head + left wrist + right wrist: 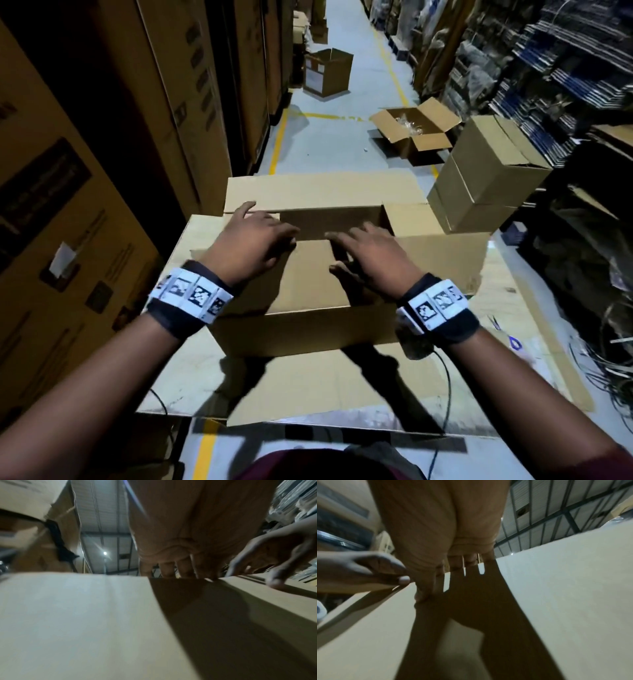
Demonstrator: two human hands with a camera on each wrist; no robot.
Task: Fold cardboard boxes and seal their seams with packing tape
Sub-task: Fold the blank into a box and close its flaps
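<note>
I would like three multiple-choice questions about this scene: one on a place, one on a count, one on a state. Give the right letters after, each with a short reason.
1. Where is the box that both hands work on?
A. on flat cardboard sheets
B. on a shelf
C. inside a larger box

2. How many hands touch this box?
A. none
B. one
C. two

3. What is the state of the box top?
A. taped shut
B. flaps partly folded, a gap open
C. crushed flat

Answers
1 A: the head view shows flat cardboard spread under the box.
2 C: the left hand and the right hand both rest on the top flaps.
3 B: a dark gap shows beyond the fingers, and no tape is visible.
</note>
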